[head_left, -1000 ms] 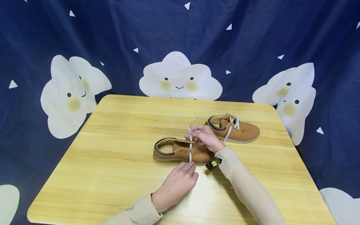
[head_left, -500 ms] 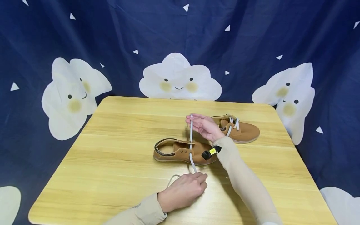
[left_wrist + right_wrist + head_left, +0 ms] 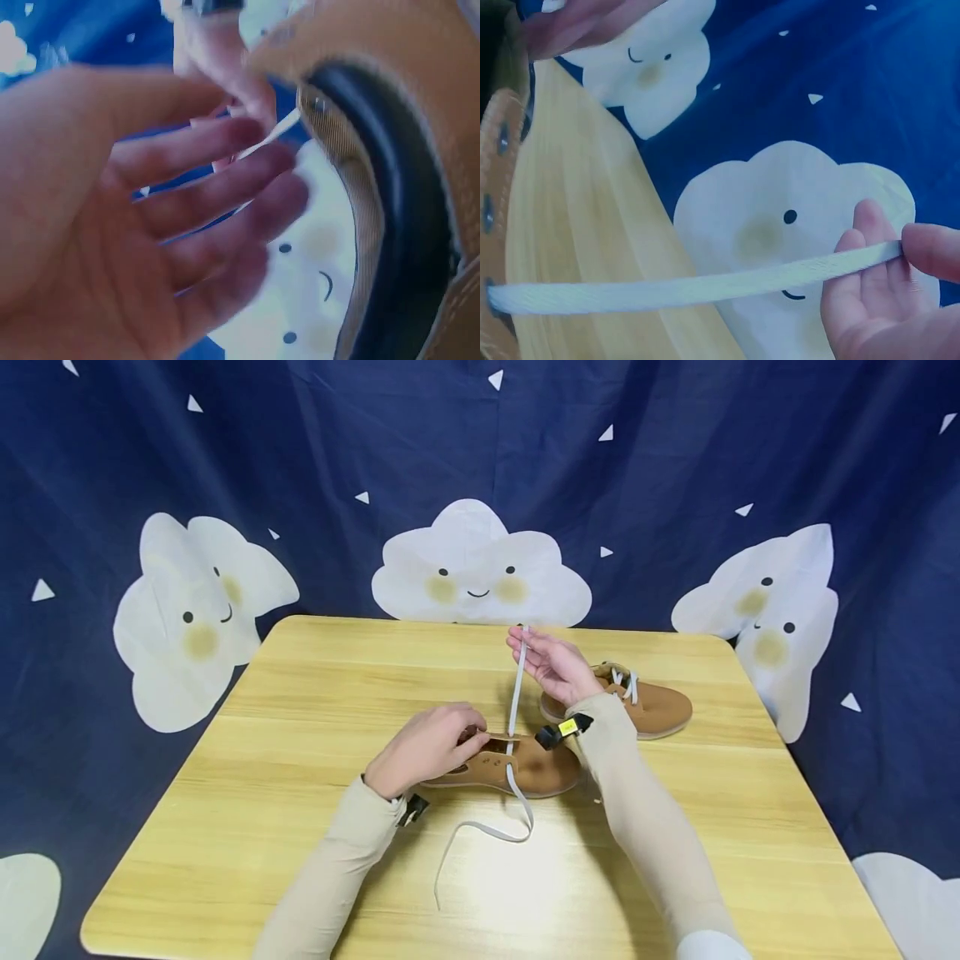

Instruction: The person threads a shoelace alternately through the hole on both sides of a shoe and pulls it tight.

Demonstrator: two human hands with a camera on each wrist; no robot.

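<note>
A brown shoe point(image 3: 543, 770) lies on the table with a white shoelace point(image 3: 517, 693) through its front eyelets. My right hand point(image 3: 553, 665) is raised beyond the shoe and pinches the lace, drawing it up taut. In the right wrist view, the lace point(image 3: 705, 289) runs straight from an eyelet to the thumb and fingers. My left hand point(image 3: 429, 745) is over the shoe's heel and opening, which it partly hides. The left wrist view shows its fingers point(image 3: 225, 199) loosely bent beside the dark collar point(image 3: 409, 202), with nothing held. The lace's other end point(image 3: 487, 832) trails in a curve across the near tabletop.
A second brown shoe point(image 3: 660, 710), laced in white, stands behind on the right, partly hidden by my right arm. Both shoes are on a light wooden table point(image 3: 300, 693). A dark blue curtain point(image 3: 322, 443) with clouds hangs along its far edge.
My right hand has risen away from the shoe, pulling out more lace. My left hand has let go of the near lace end and moved up and left over the shoe's opening.
</note>
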